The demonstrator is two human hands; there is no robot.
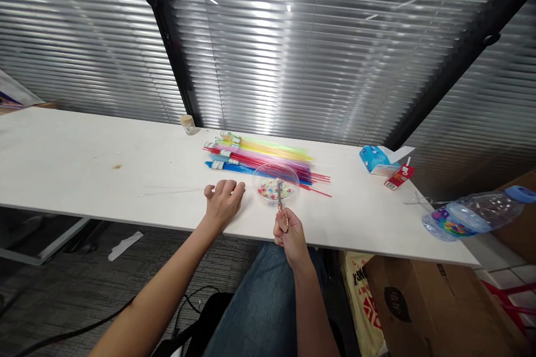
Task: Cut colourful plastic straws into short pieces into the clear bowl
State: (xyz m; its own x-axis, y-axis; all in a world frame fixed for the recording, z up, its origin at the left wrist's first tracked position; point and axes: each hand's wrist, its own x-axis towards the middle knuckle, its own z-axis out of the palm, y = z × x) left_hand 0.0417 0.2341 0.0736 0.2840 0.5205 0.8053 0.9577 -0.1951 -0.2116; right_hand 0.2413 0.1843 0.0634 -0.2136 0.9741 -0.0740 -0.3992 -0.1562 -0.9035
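Note:
My right hand (291, 237) grips a pair of scissors (280, 198) by its rose-gold handles. The blades point away from me over a clear round plastic bowl (296, 188). Small multicoloured cut pieces (270, 189) lie inside the bowl. Left of it, my left hand (224, 205) is closed with curled fingers on thin clear straws (176, 191), which stretch out leftward above the table. A faint straw end seems to reach from my fingers toward the bowl's rim. Behind the bowl lie bundles of long coloured straws (268, 155), blue, red, pink, purple, yellow and green, with paper labels.
On the white table (84, 162) stand a small lidded jar (188, 124), a blue tissue pack (377, 160) and a red carton (400, 176). A large plastic bottle (473, 215) lies at the right edge. Below are a cardboard box (444, 307) and a printed bag (362, 295).

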